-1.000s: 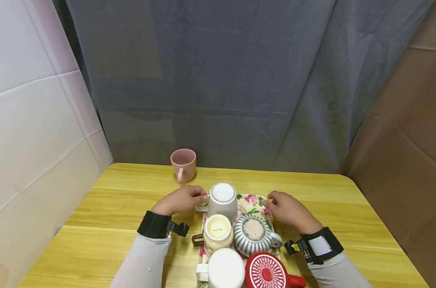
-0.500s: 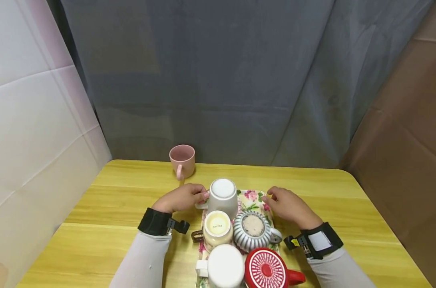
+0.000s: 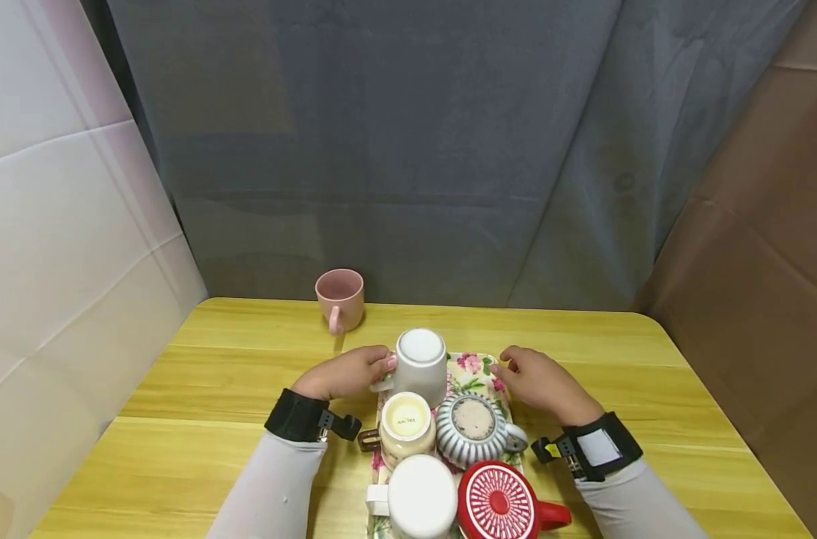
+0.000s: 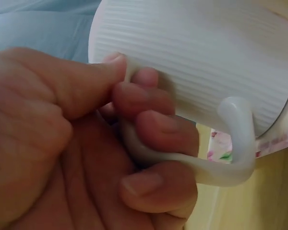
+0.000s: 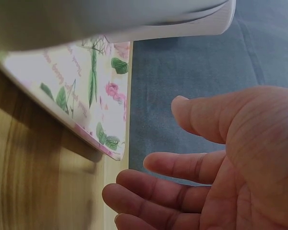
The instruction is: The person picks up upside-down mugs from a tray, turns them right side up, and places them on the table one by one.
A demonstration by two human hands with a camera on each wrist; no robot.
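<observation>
Fingers and thumb of left hand (image 3: 344,373) curled through and pinched round the handle (image 4: 182,158) of the upturned white ribbed mug (image 3: 419,364), base up, at the far left corner of the floral tray (image 3: 478,368). Right hand (image 3: 538,380) loose and half spread, fingers relaxed, holding nothing, just beside the far right corner of the tray; touching its rim or not, impossible to tell.

Largest to smallest: yellow wooden table (image 3: 206,374), backed by grey cloth (image 3: 408,150), white panel to the left, brown board to the right. Tray lying near the table's near edge, at its middle, crowded with inverted cups. Behind the ribbed mug, toward the near edge: cream cup with brown handle (image 3: 407,425) on the left, grey striped cup (image 3: 474,428) on the right, then plain white mug (image 3: 421,498) and red-and-white cup (image 3: 499,505) at the near end. Pink mug (image 3: 341,298) upright, apart from the tray, toward the far edge of the table.

Likely ceramic: stiff, moderately heavy, breakable, glaze smooth though ribbing gives some purchase. Handle the soundest hold, as taken; neighbours close enough to knock when lifted.
</observation>
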